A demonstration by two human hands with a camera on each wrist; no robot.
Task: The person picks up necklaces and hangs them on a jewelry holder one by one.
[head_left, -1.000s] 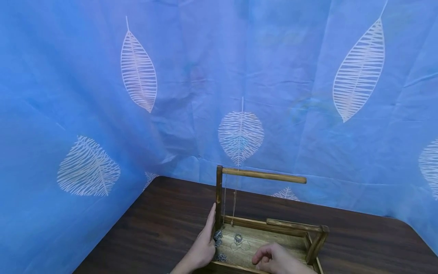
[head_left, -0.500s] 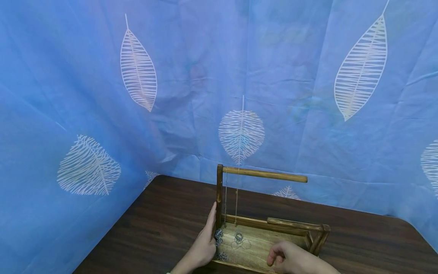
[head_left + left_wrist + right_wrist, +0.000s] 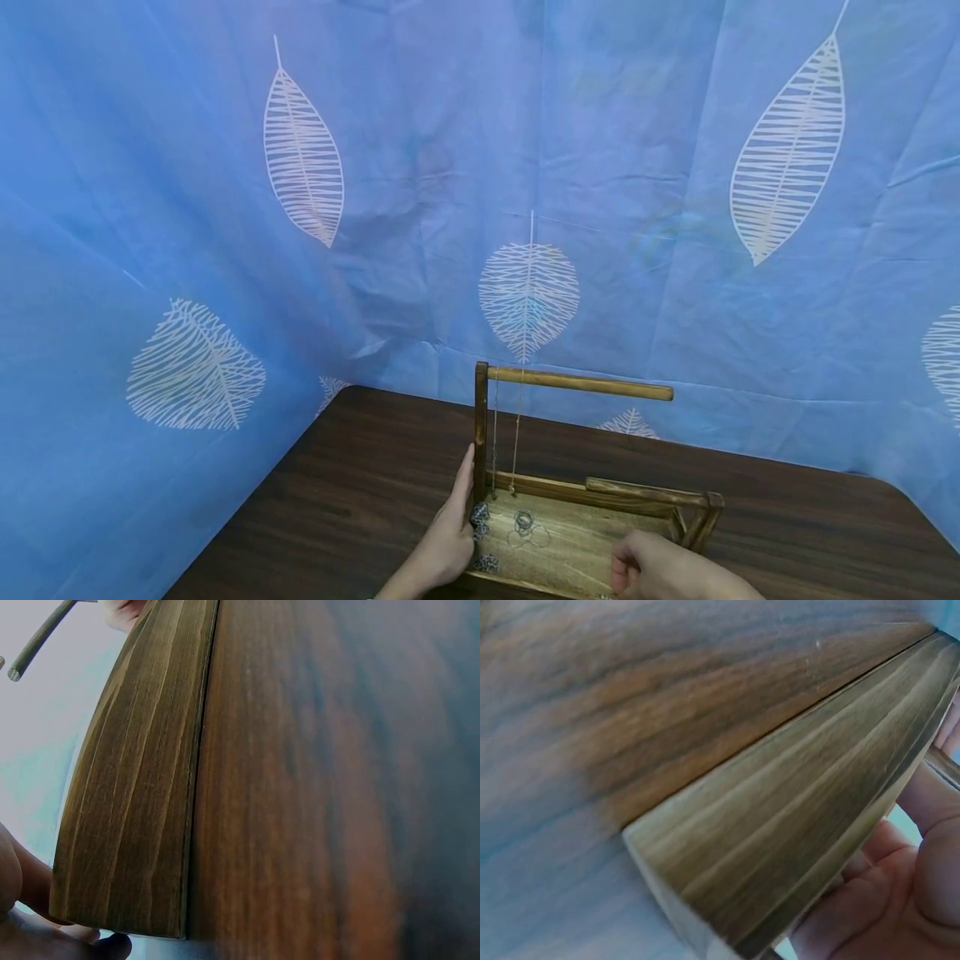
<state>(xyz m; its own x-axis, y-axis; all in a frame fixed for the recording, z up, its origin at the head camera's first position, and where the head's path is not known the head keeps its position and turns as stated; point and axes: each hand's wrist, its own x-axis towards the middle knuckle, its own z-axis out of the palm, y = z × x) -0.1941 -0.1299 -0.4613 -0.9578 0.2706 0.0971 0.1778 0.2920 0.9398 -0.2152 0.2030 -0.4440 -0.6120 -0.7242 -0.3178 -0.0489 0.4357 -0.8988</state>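
Observation:
A brown wooden jewelry stand (image 3: pixel 577 383) has a shallow tray (image 3: pixel 577 533) as its base. My left hand (image 3: pixel 447 533) rests with straight fingers along its left end, beside the tall post (image 3: pixel 481 425). In the left wrist view, part of that hand (image 3: pixel 30 930) shows at the corner of the tray wall (image 3: pixel 135 780). My right hand (image 3: pixel 656 567) is over the tray's front right part, fingers curled downward. Its fingertips are partly hidden, and I cannot tell whether they pinch anything. The right wrist view shows its palm (image 3: pixel 885 907) behind the tray wall (image 3: pixel 795 795).
Two thin chains (image 3: pixel 516 442) hang from the upper bar near the post. Thin rings (image 3: pixel 524 523) and dark, sparkly clusters (image 3: pixel 487 563) lie in the tray's left part. A lower bar (image 3: pixel 645 492) spans the right side. Behind the dark table (image 3: pixel 360 483) hangs a blue leaf-patterned curtain (image 3: pixel 420 208).
My right hand has moved rightward over the tray, from near its middle toward the front right. The chain farther from the post swings slightly. My left hand stays against the stand's left end.

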